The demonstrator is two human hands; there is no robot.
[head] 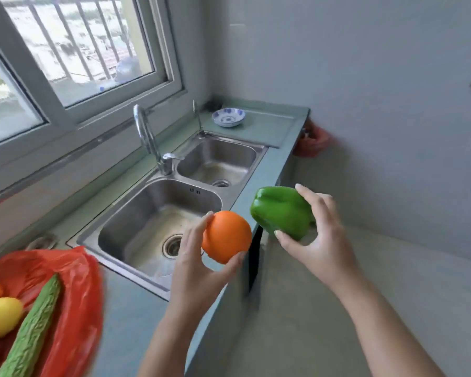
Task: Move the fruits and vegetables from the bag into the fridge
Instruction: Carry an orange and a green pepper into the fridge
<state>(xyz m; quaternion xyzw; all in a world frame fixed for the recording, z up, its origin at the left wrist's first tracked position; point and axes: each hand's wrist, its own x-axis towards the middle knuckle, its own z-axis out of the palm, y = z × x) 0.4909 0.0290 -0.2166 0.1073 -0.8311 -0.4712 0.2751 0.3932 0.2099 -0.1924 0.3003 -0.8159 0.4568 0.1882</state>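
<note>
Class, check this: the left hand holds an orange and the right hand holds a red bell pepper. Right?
No. In the head view the bell pepper in the right hand is green, not red; the left hand does hold the orange.

No text, label, brand, number or sign can be read anywhere in the view. The small bowl (228,117) on the counter behind the sink (125,224) bears blue marks. They look like a painted pattern and are too blurred to read as writing.
</note>
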